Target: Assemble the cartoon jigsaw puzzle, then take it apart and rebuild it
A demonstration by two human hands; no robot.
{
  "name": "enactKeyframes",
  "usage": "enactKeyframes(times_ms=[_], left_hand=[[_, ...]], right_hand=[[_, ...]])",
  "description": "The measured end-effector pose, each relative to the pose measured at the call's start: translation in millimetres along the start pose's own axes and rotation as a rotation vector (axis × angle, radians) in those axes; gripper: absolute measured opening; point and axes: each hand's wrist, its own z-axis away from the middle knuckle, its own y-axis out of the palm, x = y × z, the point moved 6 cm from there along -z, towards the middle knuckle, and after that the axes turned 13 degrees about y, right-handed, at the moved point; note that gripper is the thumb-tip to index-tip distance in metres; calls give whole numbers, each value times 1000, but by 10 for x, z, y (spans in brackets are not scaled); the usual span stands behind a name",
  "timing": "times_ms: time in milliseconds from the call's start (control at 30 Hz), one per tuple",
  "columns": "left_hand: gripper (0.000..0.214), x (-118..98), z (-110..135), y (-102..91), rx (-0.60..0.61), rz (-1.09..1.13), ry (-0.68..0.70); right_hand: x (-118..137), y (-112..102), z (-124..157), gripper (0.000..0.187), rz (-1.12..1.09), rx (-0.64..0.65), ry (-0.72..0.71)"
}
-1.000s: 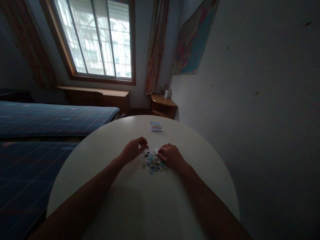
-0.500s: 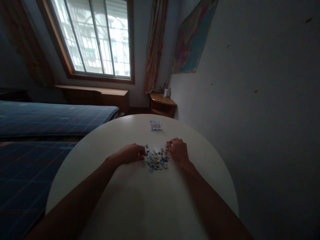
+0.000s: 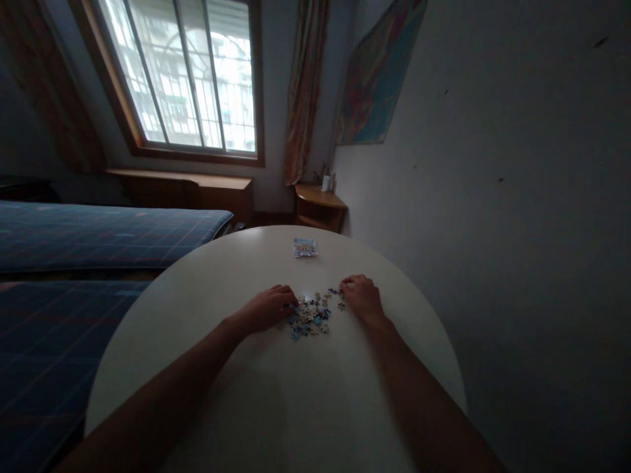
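A loose heap of small jigsaw pieces (image 3: 311, 319), mostly blue, cream and dark, lies on the round white table (image 3: 236, 394). My left hand (image 3: 270, 307) rests at the heap's left edge with its fingers curled down over the pieces; what its fingertips hold is hidden. Right of the heap, my right hand (image 3: 363, 299) has its fingers bent together on a jigsaw piece at the fingertips. A few single pieces (image 3: 341, 305) lie apart between the heap and this hand. Beyond the heap lies a small flat printed picture (image 3: 305, 247) in blue and orange.
A bed with a blue plaid cover (image 3: 108, 233) stands left of the table. A low wooden desk (image 3: 217, 184) is under the window, and a small corner cabinet (image 3: 320, 197) stands behind the table. The wall (image 3: 517, 263) runs along the right.
My right hand has moved right, away from the heap, and single pieces now lie beside it. My left hand has shifted right, over the heap's edge. The view has tilted slightly.
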Motion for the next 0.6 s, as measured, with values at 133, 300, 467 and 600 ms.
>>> enactKeyframes(times_ms=[133,300,467,600], left_hand=[[10,21,-8,4,-16,-5,6],[10,-20,-27,-23,-17,-26,20],[10,-28,-34,-45,-21,-58,37],[10,-49,-37,-65,-40,-104,37]], right_hand=[[279,-8,164,19,-70,117,-247],[659,64,497,21,-149,223,-534],[734,113,572,17,-205,259,-585],[701,105,519,14,-245,262,-528]])
